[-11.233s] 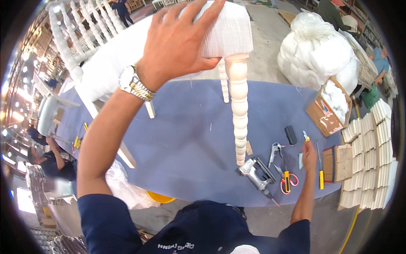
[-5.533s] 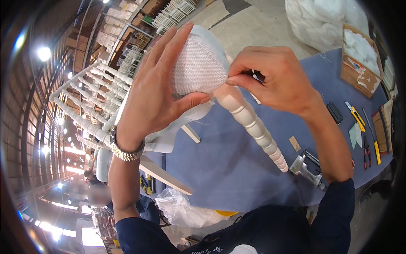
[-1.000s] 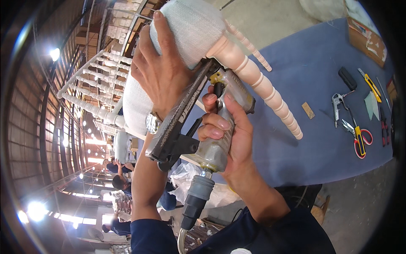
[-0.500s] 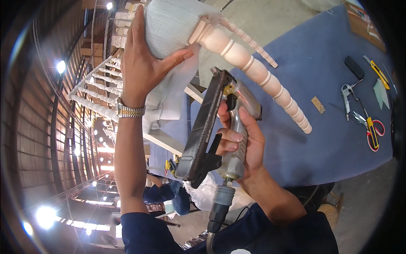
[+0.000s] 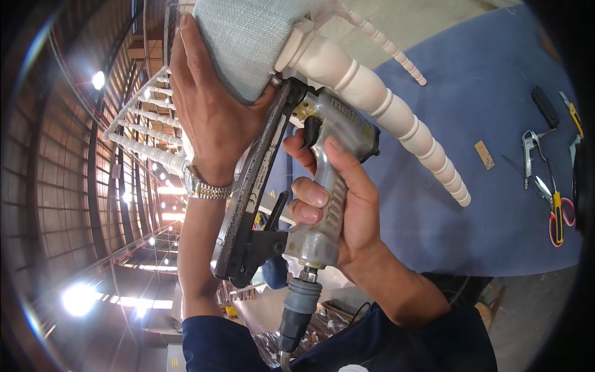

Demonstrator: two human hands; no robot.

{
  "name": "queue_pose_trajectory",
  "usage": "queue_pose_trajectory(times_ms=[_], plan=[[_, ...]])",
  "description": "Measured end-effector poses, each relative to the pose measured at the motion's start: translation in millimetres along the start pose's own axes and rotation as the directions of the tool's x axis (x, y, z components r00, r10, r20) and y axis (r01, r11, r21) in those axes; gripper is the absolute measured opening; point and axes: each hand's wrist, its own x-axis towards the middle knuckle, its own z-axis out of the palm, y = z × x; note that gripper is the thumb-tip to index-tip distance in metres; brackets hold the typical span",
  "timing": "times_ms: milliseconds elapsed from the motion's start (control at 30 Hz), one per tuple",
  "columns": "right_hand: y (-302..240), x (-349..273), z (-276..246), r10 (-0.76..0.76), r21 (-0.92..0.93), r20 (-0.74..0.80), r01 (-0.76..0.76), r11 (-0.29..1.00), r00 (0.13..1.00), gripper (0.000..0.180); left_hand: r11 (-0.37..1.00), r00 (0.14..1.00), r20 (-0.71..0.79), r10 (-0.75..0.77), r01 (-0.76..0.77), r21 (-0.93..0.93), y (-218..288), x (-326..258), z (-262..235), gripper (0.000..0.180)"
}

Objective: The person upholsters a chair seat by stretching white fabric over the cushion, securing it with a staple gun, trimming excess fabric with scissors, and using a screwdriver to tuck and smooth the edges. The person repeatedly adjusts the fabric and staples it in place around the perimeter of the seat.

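An upholstered seat [image 5: 254, 46] in pale blue-grey woven fabric is tipped over, its cream turned leg [image 5: 396, 115] pointing down to the right and a second leg [image 5: 390, 44] behind. My left hand [image 5: 214, 115], with a metal-band watch at the wrist, grips the padded corner, fingers along the outer side and thumb tucked under the edge. A pneumatic staple gun [image 5: 350, 127] is in my right hand [image 5: 359, 208], index finger by the trigger. Its nose meets the fabric edge beside the leg's top block, close to my left thumb; whether it presses there is hard to see.
An air hose coupling [image 5: 300, 304] hangs from the gun's handle. On the blue-covered table [image 5: 421, 248] lie scissors [image 5: 558, 223], a silver air blow gun [image 5: 528, 155], a black handle [image 5: 545, 106], a yellow utility knife [image 5: 574, 118] and a small tan tag [image 5: 484, 155]. White turned-leg frames [image 5: 145, 152] stand left.
The staple gun has moved up and left, its nose now at the seat corner. My left thumb, earlier spread out to the right, has drawn in under the fabric edge.
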Motion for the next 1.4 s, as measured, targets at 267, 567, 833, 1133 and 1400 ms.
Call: queue_pose_trajectory(times_ms=[267, 567, 833, 1133, 1400], plan=[[-3.9, -7.6, 5.3, -0.024, -0.055, -0.062, 0.021, 0.998, 0.998, 0.03, 1.0, 1.0, 0.005, -0.001, 0.001, 0.026, 10.5, -6.2, -4.5, 0.131], [1.2, -11.9, -7.0, -0.025, -0.048, -0.077, 0.021, 0.999, 0.997, 0.032, 0.922, 0.936, 0.305, 0.177, -0.049, -0.385, -37.9, 11.8, -37.5, 0.137], [-1.7, -33.6, -23.1, 0.026, 0.106, 0.076, -0.034, 0.994, 0.997, 0.04, 0.987, 0.985, 0.09, 0.149, -0.142, -0.082, -11.8, -5.3, -19.9, 0.131], [5.1, -22.6, -15.9, -0.025, 0.063, -0.049, 0.028, 0.998, 0.998, 0.037, 0.996, 1.0, 0.011, 0.015, -0.016, 0.086, 24.7, -17.6, -13.3, 0.129], [4.1, -20.9, -6.9, 0.004, 0.01, -0.052, -0.003, 1.0, 0.999, 0.033, 0.977, 0.973, 0.088, -0.213, 0.215, -0.013, 37.9, -17.1, -14.9, 0.105]])
